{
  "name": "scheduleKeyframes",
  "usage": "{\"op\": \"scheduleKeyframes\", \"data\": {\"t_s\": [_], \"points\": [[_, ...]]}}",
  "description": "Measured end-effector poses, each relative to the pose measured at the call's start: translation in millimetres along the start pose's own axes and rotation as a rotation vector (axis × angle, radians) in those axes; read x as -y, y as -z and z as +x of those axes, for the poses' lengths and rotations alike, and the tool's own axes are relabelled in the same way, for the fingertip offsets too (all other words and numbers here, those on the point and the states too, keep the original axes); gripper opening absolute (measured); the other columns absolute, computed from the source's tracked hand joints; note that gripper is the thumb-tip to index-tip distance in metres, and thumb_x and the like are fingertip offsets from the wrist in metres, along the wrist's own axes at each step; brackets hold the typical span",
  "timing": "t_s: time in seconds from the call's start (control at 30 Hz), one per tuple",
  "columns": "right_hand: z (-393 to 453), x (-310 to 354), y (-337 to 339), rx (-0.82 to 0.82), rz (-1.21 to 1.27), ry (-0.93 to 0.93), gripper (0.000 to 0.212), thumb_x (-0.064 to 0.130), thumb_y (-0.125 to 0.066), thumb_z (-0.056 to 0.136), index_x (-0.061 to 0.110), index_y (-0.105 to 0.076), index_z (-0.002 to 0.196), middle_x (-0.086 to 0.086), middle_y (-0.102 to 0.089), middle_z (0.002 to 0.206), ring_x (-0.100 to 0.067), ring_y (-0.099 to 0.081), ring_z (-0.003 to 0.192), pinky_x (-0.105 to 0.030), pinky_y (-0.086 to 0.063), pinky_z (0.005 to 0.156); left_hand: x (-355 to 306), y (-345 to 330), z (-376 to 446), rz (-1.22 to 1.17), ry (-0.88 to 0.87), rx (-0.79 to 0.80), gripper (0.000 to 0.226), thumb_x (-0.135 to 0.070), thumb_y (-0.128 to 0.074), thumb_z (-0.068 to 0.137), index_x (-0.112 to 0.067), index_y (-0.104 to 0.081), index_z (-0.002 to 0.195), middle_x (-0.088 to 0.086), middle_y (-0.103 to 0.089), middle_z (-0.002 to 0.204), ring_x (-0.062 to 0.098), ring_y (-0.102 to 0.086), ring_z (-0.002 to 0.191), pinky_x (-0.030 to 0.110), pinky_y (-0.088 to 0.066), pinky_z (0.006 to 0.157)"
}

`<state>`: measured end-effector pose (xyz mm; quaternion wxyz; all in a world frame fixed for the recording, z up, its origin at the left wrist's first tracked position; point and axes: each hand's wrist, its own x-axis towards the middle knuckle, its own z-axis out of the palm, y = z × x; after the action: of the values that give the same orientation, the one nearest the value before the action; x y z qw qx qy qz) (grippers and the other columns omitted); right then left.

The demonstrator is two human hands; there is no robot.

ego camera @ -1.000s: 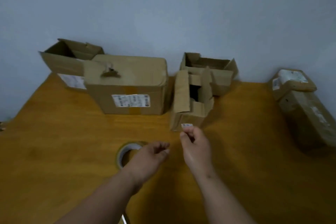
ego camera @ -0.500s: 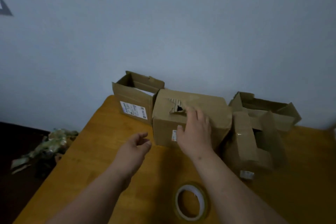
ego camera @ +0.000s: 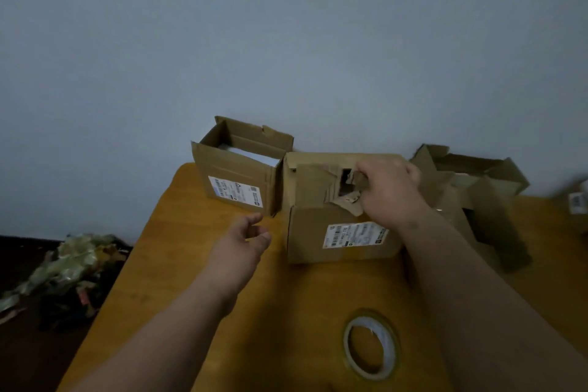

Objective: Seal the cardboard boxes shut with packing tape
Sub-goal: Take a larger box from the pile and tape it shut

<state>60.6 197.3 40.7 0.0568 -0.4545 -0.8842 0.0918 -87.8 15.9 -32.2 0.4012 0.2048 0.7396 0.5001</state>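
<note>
Tape roll (ego camera: 370,344) lies before torn box (ego camera: 337,232); open box (ego camera: 238,175) behind-left.

**Materials and Surface Finish**

The table (ego camera: 197,264) has a smooth wooden top with a faint sheen. The boxes are matt brown cardboard: the middle box (ego camera: 318,232) is creased, its top torn to a ragged edge, and carries a white paper label (ego camera: 354,234). The open box (ego camera: 235,169) bears another paper label. The tape roll (ego camera: 370,344) looks glossy plastic.
</note>
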Motion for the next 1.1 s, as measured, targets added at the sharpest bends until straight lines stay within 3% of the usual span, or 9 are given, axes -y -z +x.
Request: {"op": "scheduleKeyframes", "data": {"t_s": [0.13,0.3,0.37,0.53,0.63,0.7,0.8,0.97,1.1], "points": [[-46.4,22.3,3.1,-0.179,0.081,0.026,0.031,0.004,-0.051,0.085,0.034,-0.053,0.089,0.009,-0.055,0.098,-0.023,-0.048,0.107,-0.043,-0.024,0.103,-4.1,27.5,-18.2,-0.060,-0.030,0.115,0.049,-0.027,-0.056,0.099,-0.031,-0.040,0.145,-0.003,-0.055,0.132,0.019,-0.054,0.119,0.043,-0.048,0.101],[-122.1,87.8,9.3,-0.292,0.194,0.081,0.039,0.001,-0.054,0.086,0.037,-0.044,0.076,0.020,-0.045,0.083,-0.014,-0.041,0.095,-0.034,-0.021,0.091,-2.0,83.5,-59.9,-0.132,-0.088,0.175,0.056,-0.052,-0.049,0.095,-0.039,-0.034,0.147,-0.011,-0.050,0.129,0.012,-0.051,0.114,0.032,-0.051,0.083],[-152.3,118.4,11.2,-0.295,0.218,0.096,0.044,0.000,-0.055,0.086,0.040,-0.042,0.074,0.021,-0.046,0.082,-0.013,-0.043,0.094,-0.038,-0.025,0.095,2.9,109.4,-77.5,-0.121,-0.104,0.169,0.055,-0.062,-0.041,0.093,-0.042,-0.037,0.145,-0.013,-0.049,0.131,0.014,-0.048,0.118,0.037,-0.050,0.089],[-213.1,184.4,-4.7,-0.190,0.157,0.161,0.041,0.002,-0.053,0.087,0.042,-0.048,0.093,0.020,-0.047,0.100,-0.009,-0.040,0.103,-0.036,-0.021,0.101,31.3,173.5,-112.8,-0.168,-0.024,0.128,0.056,-0.074,-0.027,0.088,-0.040,-0.053,0.125,-0.010,-0.054,0.128,0.017,-0.048,0.121,0.054,-0.044,0.101],[-244.4,206.6,-31.7,-0.096,0.178,0.213,0.045,0.001,-0.048,0.088,0.041,-0.054,0.108,0.022,-0.047,0.105,-0.009,-0.040,0.108,-0.032,-0.018,0.098,60.0,202.7,-131.5,-0.134,0.043,0.086,0.054,-0.064,-0.047,0.091,-0.038,-0.047,0.139,-0.006,-0.053,0.137,0.022,-0.048,0.126,0.057,-0.043,0.102],[-260.3,210.7,-48.4,-0.003,0.226,0.258,0.049,0.000,-0.046,0.089,0.040,-0.056,0.114,0.021,-0.051,0.113,-0.008,-0.039,0.115,-0.032,-0.017,0.099,83.0,214.9,-145.0,-0.096,0.028,0.053,0.064,-0.042,-0.065,0.091,-0.048,-0.033,0.146,-0.006,-0.047,0.146,0.025,-0.046,0.129,0.055,-0.043,0.102],[-277.3,213.5,-59.5,0.076,0.236,0.321,0.051,-0.001,-0.045,0.091,0.040,-0.058,0.121,0.018,-0.055,0.116,-0.008,-0.040,0.118,-0.033,-0.014,0.109,109.0,224.4,-162.6,0.045,-0.074,0.053,0.080,-0.018,-0.073,0.086,-0.058,-0.032,0.141,-0.012,-0.036,0.154,0.021,-0.039,0.138,0.051,-0.043,0.107],[-297.0,209.4,-71.1,0.026,0.250,0.323,0.041,0.008,-0.049,0.095,0.036,-0.061,0.122,0.017,-0.059,0.118,-0.009,-0.040,0.120,-0.032,-0.008,0.116,127.9,227.2,-186.0,0.481,-0.121,0.144,0.095,-0.018,-0.079,0.080,-0.047,-0.020,0.149,-0.011,0.001,0.163,0.019,-0.008,0.150,0.037,-0.028,0.116],[-312.5,205.3,-86.9,-0.149,0.247,0.282,0.034,0.019,-0.061,0.090,0.029,-0.061,0.123,0.008,-0.055,0.124,-0.019,-0.040,0.128,-0.044,-0.013,0.120,129.2,227.4,-193.5,0.543,-0.168,0.167,0.104,-0.025,-0.083,0.076,-0.040,-0.015,0.153,-0.006,0.003,0.164,0.017,0.000,0.151,0.039,-0.023,0.118]]}}
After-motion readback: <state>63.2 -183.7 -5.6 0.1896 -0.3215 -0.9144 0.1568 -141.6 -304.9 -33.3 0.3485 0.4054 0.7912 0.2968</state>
